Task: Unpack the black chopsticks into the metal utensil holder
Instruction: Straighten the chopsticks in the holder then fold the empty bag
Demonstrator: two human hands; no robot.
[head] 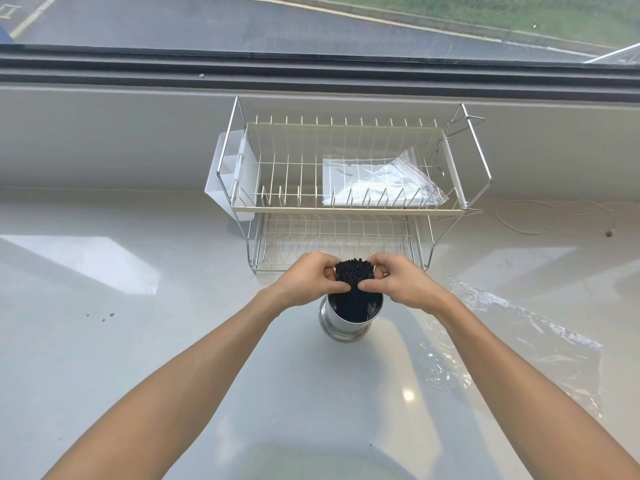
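A tight bundle of black chopsticks (354, 271) stands upright with its lower ends inside the shiny metal utensil holder (341, 325) on the pale counter. My left hand (308, 278) grips the bundle's top from the left. My right hand (398, 280) grips it from the right. Both thumbs pinch the bundle just above the holder's rim. The chopsticks' lower parts are hidden inside the holder.
A two-tier wire dish rack (346, 206) stands just behind the holder, with a clear zip bag (377, 181) on its upper tier and a white plastic caddy (230, 174) on its left side. Crumpled clear plastic wrap (519, 341) lies to the right. A window runs along the back.
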